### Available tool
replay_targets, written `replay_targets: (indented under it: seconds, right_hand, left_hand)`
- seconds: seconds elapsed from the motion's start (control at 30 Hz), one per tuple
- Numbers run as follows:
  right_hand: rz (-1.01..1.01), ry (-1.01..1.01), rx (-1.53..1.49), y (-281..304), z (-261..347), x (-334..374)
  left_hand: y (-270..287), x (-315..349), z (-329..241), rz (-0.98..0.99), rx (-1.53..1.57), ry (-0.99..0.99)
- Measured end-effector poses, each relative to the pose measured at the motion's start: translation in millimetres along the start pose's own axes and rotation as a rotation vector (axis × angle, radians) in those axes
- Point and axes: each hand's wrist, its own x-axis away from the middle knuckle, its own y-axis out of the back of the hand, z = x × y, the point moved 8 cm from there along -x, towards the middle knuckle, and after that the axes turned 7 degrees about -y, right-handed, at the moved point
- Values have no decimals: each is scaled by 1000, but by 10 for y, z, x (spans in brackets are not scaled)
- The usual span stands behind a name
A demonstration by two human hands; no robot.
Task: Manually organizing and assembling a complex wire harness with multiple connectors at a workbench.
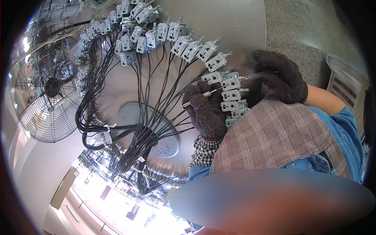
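My left hand (201, 111), in a dark brown fuzzy glove, is closed around a thin pale rod-shaped tool (211, 93). The tool's tip points toward a small grey box-shaped metal unit (230, 81) with a stub on one end. On the other side of that unit is my right hand (281, 76), gloved alike, its fingers curled. A thin rod runs from near the unit's stub to this hand; what the fingers grip is partly hidden. More such units (231, 95) sit in a row beside my left hand, close to my plaid apron (270, 137).
Many similar units (192, 51) curve along the metal table (219, 19). Their black cables (147, 86) gather into a tied bundle over a grey oval plate (168, 145). A wire-caged fan (51, 88) stands left. A slatted chair-like object (346, 88) is at right.
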Motion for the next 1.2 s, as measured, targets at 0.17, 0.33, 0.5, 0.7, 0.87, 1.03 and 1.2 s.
replay_targets:
  seconds: [0.17, 0.33, 0.5, 0.7, 0.87, 1.03, 1.2]
  right_hand:
    - [-5, 40, -17, -46, -95, 47]
    - [85, -190, -87, -55, -169, -17]
    - [-70, 380, 385, -58, 116, 3]
    - [152, -114, -14, -132, -224, 28]
    - [61, 258, 166, -86, 4, 3]
    - [89, 124, 194, -88, -40, -4]
    - [25, 55, 111, -53, -37, 20]
  left_hand:
    - [-59, -28, 6, 55, 27, 20]
    - [-12, -29, 2, 26, -29, 7]
    - [-75, -29, -8, 23, -14, 19]
    - [-109, -41, -41, -25, -218, -12]
    - [-6, -56, -11, -39, -116, -6]
    - [21, -48, 31, -77, -63, -26]
    - [43, -36, 46, -37, -103, 28]
